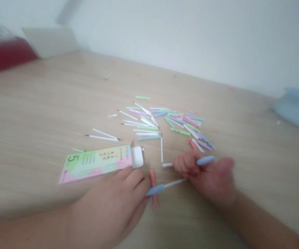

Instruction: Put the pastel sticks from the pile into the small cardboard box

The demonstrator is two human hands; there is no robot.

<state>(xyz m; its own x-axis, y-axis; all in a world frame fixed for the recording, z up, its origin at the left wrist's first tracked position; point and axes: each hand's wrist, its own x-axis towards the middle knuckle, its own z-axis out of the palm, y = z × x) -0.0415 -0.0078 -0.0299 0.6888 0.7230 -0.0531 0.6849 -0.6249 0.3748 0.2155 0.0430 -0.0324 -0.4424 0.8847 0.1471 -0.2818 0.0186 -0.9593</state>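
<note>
My left hand (132,188) is closed around a light blue pen barrel (156,190). A thin white pen refill (175,182) runs from that barrel's right end to the fingers of my right hand (203,176), which are closed on it. Another light blue pen piece (205,160) sticks out over the top of my right hand. A white rod pokes out at its fingertips, close to a white refill (161,150) on the table. Below the blue barrel lies a pink-red pen barrel (152,178). Motion blur softens both hands.
A pastel pen box (97,163) with its flap open lies beside my left hand. Several white refills (102,137) and coloured pen pieces (188,122) are scattered on the wooden table (61,93). A red item (9,53) is back left; a light blue object (294,109) is at right.
</note>
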